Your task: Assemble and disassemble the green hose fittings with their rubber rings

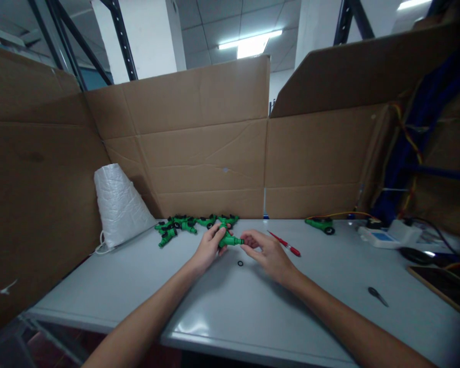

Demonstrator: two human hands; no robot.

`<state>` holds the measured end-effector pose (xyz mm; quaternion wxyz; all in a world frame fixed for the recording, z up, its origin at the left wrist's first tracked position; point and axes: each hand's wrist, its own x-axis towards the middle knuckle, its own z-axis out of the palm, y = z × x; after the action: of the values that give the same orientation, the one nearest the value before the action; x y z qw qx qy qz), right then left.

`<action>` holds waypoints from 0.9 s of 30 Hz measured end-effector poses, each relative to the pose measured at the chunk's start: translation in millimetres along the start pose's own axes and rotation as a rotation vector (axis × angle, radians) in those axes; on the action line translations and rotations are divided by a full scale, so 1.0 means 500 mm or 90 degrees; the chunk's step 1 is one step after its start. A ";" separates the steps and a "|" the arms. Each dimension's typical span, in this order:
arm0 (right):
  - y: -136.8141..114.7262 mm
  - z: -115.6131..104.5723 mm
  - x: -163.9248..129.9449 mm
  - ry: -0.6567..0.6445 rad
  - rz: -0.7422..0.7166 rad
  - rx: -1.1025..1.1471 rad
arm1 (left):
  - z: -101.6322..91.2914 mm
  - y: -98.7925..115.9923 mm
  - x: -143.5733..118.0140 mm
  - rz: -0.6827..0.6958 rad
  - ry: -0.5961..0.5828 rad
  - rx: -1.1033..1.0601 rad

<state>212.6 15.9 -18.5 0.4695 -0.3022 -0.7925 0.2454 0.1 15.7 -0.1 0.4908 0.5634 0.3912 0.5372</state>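
Note:
A green plastic pipe fitting (230,239) with side branches is gripped in my left hand (209,246), its narrow end pointing right. My right hand (267,253) has its thumb and fingertips pinched at that narrow end, where a dark band shows; whatever is between the fingertips is too small to make out. Below the fitting, a black O-ring (240,263) lies flat on the table. Several similar green fittings with black parts (184,223) are heaped behind my left hand. A red screwdriver (289,246) lies just beyond my right hand.
Cardboard walls (199,148) enclose the grey table (115,291). A white wrapped cone-like bundle (120,207) stands at the left. To the right are another green fitting (322,225), a white device with a screen (381,237), cables, and a small dark-ended tool (377,295).

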 end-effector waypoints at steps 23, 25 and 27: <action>0.027 0.019 -0.016 -0.189 0.000 -0.162 | -0.026 -0.013 0.020 0.087 0.091 0.123; 0.024 0.021 -0.017 -0.212 -0.003 -0.170 | -0.030 -0.014 0.023 0.096 0.108 0.122; 0.020 0.023 -0.017 -0.212 0.005 -0.176 | -0.032 -0.015 0.025 0.103 0.114 0.124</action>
<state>208.2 16.0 -35.2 0.2851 -0.3217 -0.8842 0.1826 -13.6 31.5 -5.7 0.3521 0.5879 0.4369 0.5827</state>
